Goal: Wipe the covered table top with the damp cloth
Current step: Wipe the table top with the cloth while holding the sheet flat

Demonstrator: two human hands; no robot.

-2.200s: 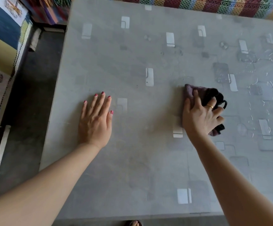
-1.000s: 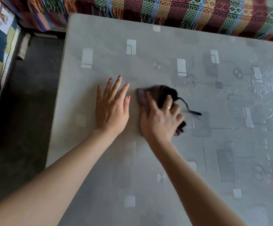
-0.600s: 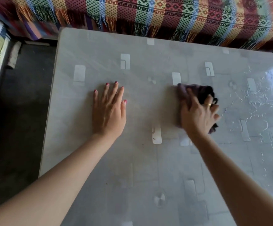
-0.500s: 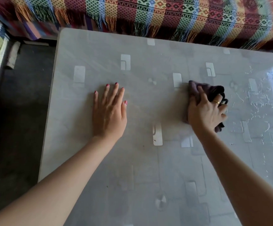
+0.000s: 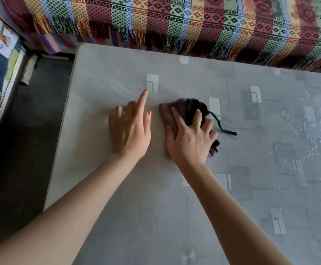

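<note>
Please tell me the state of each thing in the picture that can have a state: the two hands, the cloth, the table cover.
left hand: resting on the table, index finger straight, other fingers curled, holding nothing.
right hand: pressing down on the cloth, fingers curled into it.
cloth: bunched up under the right hand, a dark strand trailing to the right.
table cover: lying flat, shiny and wrinkled at the right side.

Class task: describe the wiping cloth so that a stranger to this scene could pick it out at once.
Start at the grey covered table in front of the striped fringed blanket. Near its middle the right hand presses a bunched dark cloth, just right of the left hand. It is the only loose thing on the table, purple-black, trailing a thin black strand.
</note>
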